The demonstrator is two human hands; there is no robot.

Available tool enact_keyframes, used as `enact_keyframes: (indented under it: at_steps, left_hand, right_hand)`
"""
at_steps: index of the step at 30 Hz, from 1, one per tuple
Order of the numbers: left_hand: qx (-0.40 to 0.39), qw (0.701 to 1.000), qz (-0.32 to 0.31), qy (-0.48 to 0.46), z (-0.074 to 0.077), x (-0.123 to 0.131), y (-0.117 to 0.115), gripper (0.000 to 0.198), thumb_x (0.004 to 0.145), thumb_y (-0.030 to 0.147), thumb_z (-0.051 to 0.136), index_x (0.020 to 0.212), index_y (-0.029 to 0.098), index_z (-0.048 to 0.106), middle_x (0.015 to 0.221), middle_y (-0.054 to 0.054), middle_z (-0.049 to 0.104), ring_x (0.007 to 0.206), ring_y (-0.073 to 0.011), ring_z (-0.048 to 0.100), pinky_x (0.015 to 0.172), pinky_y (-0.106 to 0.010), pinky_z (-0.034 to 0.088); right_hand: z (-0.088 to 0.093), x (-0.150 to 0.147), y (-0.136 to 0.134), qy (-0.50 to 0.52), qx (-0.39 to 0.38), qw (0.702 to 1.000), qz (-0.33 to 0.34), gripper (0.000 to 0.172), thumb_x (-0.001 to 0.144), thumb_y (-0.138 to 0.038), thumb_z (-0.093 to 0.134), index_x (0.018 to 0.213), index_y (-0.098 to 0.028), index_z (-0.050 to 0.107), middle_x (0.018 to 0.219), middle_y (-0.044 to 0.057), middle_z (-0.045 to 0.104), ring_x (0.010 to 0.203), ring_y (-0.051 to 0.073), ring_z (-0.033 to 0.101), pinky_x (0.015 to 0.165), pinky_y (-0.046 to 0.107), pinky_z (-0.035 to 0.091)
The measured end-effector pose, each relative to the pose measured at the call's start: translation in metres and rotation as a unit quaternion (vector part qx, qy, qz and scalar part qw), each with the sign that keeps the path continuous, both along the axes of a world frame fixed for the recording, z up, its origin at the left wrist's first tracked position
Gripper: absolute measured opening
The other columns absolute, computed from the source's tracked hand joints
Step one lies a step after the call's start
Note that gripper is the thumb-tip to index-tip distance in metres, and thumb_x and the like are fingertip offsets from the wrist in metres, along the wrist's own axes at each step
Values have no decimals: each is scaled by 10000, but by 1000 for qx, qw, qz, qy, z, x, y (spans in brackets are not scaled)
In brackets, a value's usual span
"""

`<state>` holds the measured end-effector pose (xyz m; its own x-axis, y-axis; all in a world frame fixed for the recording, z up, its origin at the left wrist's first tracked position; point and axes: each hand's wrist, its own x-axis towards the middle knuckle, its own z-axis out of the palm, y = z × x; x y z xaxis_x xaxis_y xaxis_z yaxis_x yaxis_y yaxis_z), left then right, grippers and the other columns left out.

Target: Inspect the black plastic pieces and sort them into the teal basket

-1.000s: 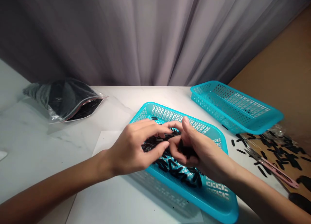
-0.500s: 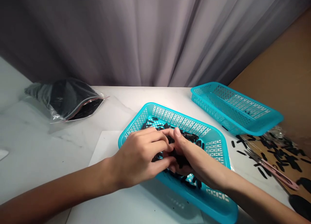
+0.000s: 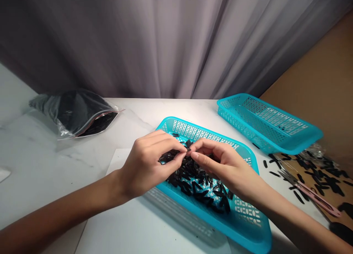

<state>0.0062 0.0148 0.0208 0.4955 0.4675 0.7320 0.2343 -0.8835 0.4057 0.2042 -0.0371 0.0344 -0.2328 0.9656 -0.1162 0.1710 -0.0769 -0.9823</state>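
Between the fingertips of both hands is a small black piece [image 3: 188,149], too small to make out in detail. My left hand [image 3: 154,160] pinches its left end with thumb and forefinger. From the other side, my right hand [image 3: 217,156] pinches it the same way, its remaining fingers curled. Both hands hover over a turquoise plastic basket [image 3: 198,217] with perforated walls. Many slim black pieces [image 3: 193,173] lie heaped on the basket's floor, partly hidden by the hands.
A clear zip bag [image 3: 77,112] of black pieces lies open at the left. Back right stands a second turquoise basket [image 3: 300,147]. Pink-handled scissors [image 3: 311,193] rest among scattered black pieces [image 3: 328,180] at the right. A white sheet [image 3: 110,224] lies under the near basket.
My hands were cupped together low in the basket around a clump of black pieces. Now they are raised and apart, fingertips meeting at one small piece, with more of the heap showing.
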Motion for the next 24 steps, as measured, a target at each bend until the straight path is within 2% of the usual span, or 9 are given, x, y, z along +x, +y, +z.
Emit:
enact_keyframes:
  at_steps: [4, 10, 15, 24]
  left_hand:
    - [-2, 1000, -5, -3, -4, 0, 1, 94, 840, 67, 705, 854, 156, 679, 779, -8, 732, 714, -131, 649, 710, -283, 525]
    - [-17, 1000, -4, 14, -4, -1, 1, 122, 829, 101, 737, 922, 166, 692, 828, -9, 748, 741, -136, 646, 708, -287, 527]
    - [-27, 999, 11, 17, -6, -2, 6, 94, 806, 132, 780, 866, 164, 714, 795, 1, 747, 731, -133, 655, 719, -292, 529]
    - [-29, 999, 14, 2, -6, -2, 7, 85, 795, 121, 786, 849, 160, 733, 775, -9, 753, 723, -141, 677, 701, -283, 540]
  right_hand:
    - [-1, 0, 2, -35, 35, 999, -15, 239, 922, -446, 652, 947, -209, 635, 641, -51, 459, 565, 105, 344, 501, 248, 262]
    - [-3, 2, 3, -65, 59, 996, -16, 243, 940, -447, 615, 912, -208, 645, 689, -16, 537, 623, 129, 416, 540, 263, 299]
    - [-2, 3, 3, -62, 61, 996, -30, 223, 951, -423, 608, 923, -208, 659, 658, -35, 489, 577, 113, 362, 506, 258, 269]
    - [-3, 4, 5, -67, 72, 994, -45, 192, 920, -396, 673, 935, -205, 660, 615, -66, 434, 561, 101, 348, 512, 264, 269]
